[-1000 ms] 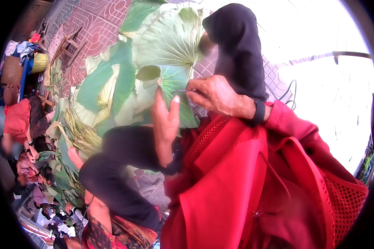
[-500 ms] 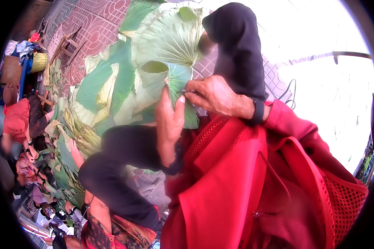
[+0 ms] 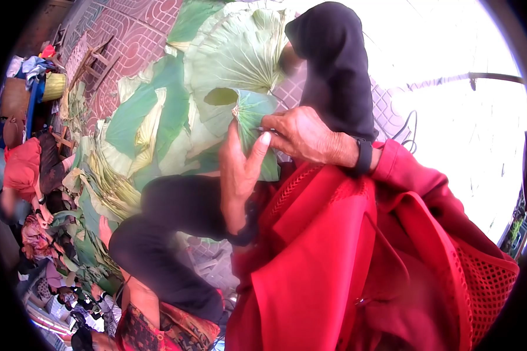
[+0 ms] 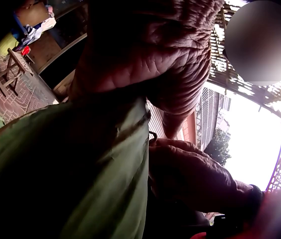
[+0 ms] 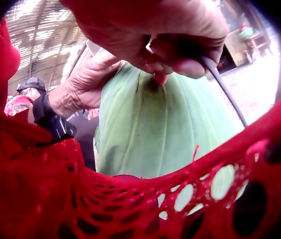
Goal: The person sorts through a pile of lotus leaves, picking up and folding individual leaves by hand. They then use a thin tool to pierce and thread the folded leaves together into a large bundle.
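My left hand (image 3: pixel 239 178) holds a green lotus leaf (image 3: pixel 256 106) near its gathered, pleated middle, thumb on the near side and fingers partly behind it. The right hand (image 3: pixel 305 136) comes in from the right and pinches a thin dark rod-like tool (image 5: pixel 224 89) between thumb and curled fingers. Those fingertips sit right at the leaf's surface, beside the left thumb. In the right wrist view the leaf spreads below both hands, its veins running down from the gathered part. The left wrist view shows the leaf's dark side (image 4: pixel 115 194) close up.
A large pale lotus leaf (image 3: pixel 234 55) and several more leaves (image 3: pixel 129 126) lie on the red patterned paving (image 3: pixel 140 29). Bundled stalks (image 3: pixel 114 187) lie at the left. Beyond them sit other people (image 3: pixel 23 167). A low wooden stool (image 3: pixel 96 61) stands farther back.
My left hand and the leaf have shifted slightly right, toward the right hand. The left thumb now reaches closer to the right fingertips. The right hand stays almost in place.
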A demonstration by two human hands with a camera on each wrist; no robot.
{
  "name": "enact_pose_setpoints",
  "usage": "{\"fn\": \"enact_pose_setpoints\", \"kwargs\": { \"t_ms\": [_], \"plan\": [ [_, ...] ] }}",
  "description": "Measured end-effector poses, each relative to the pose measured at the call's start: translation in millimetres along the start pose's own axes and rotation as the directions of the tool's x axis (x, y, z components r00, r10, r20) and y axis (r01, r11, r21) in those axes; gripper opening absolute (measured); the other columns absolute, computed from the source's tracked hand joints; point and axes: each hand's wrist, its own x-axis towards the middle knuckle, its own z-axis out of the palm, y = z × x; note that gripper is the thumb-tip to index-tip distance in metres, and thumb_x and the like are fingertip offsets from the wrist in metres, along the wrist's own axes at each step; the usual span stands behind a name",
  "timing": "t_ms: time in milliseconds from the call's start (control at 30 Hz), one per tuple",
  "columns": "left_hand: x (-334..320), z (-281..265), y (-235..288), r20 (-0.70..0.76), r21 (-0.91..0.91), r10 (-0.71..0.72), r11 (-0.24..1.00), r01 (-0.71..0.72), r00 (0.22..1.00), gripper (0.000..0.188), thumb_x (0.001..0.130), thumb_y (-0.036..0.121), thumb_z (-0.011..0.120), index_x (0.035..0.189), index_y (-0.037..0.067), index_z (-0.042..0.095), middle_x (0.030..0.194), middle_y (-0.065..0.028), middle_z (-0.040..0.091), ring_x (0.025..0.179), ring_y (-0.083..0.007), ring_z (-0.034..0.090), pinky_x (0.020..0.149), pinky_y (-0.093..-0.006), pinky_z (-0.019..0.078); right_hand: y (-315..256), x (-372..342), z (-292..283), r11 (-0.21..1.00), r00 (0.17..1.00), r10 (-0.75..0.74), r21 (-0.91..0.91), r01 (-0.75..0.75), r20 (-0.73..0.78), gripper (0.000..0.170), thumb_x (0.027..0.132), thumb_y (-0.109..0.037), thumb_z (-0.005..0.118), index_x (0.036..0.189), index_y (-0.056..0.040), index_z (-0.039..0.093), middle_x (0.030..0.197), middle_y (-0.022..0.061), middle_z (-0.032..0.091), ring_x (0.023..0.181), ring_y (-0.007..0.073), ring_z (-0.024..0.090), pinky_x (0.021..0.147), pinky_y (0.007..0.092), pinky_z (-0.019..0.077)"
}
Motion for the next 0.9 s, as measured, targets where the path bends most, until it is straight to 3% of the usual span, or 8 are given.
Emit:
{"fn": "enact_pose_setpoints", "kwargs": {
  "t_ms": [300, 900],
  "plan": [
    [0.3, 5.4, -4.5, -0.118, 0.088, 0.028, 0.996, -0.018, 0.993, 0.044, 0.088, 0.029, 0.06, 0.116, -0.003, 0.051, 0.094, -0.0182, 0.063, 0.085, -0.0277, 0.062, 0.076, -0.037, 0.0467, -3.3, 0.9, 0.8, 1.0, 1.0, -0.01, -0.008, 0.01, 0.012, 0.02, 0.084, -0.021, 0.056, 0.088, -0.0011, 0.054, 0.073, 0.0165, 0.057, 0.07, 0.0371, 0.058, 0.06, 0.0433, 0.0458],
    [-5.1, 7.5, -8.8, -0.167, 0.2, 0.087, 0.978, -0.053, 0.982, 0.036, 0.088, 0.024, 0.057, 0.113, -0.001, 0.052, 0.084, -0.0197, 0.062, 0.076, -0.0334, 0.061, 0.068, -0.0399, 0.0467, -4.5, 0.6, 2.4, 0.999, 0.999, -0.037, -0.019, 0.038, 0.033, 0.019, 0.086, -0.022, 0.055, 0.092, -0.0035, 0.054, 0.076, 0.0161, 0.059, 0.069, 0.0371, 0.059, 0.06, 0.0435, 0.0469]
  ]
}}
